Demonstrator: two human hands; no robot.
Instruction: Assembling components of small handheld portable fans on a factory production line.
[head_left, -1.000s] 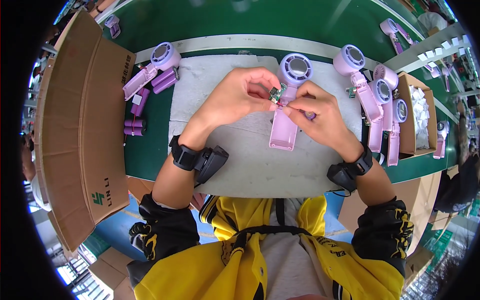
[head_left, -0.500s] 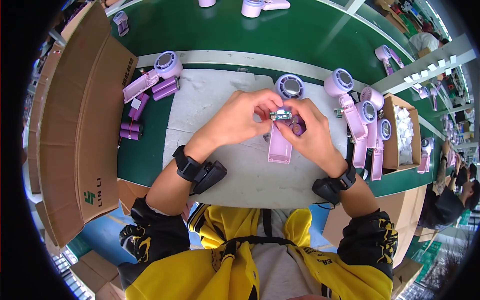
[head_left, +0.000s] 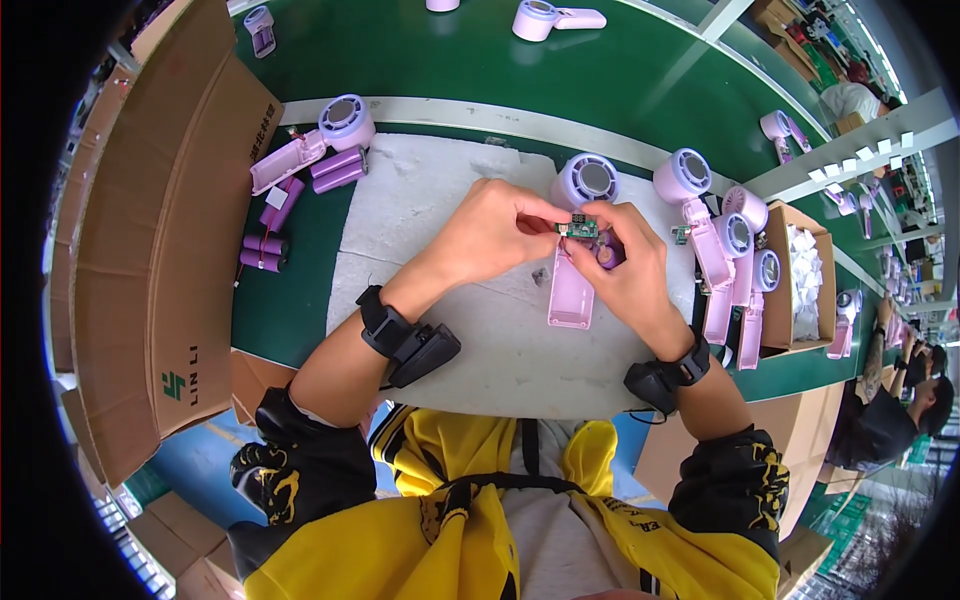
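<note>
My left hand (head_left: 490, 238) pinches the left end of a small green circuit board (head_left: 577, 230), its thumb and fingertips closed at the edge. The board's right side is held by the fingers of my right hand (head_left: 630, 268), which also curl around a purple battery pack (head_left: 608, 252). Part of that pack is hidden by the fingers. Just beyond the hands lies a lilac handheld fan's round head (head_left: 588, 181), and its open pink handle shell (head_left: 571, 298) extends toward me beneath the board. Thin wires show below the board, partly covered.
A pale foam mat (head_left: 400, 225) lies under the work on a green table (head_left: 420, 65). Left stand a tall cardboard carton (head_left: 185, 260), another fan (head_left: 346, 122) and purple battery packs (head_left: 340, 170). Several open fans (head_left: 710, 245) and a box of white packets (head_left: 826, 280) are on the right.
The circuit board has tipped so that its component face shows more fully. My left fingers have drawn together at its left end. The whole view has shifted slightly.
</note>
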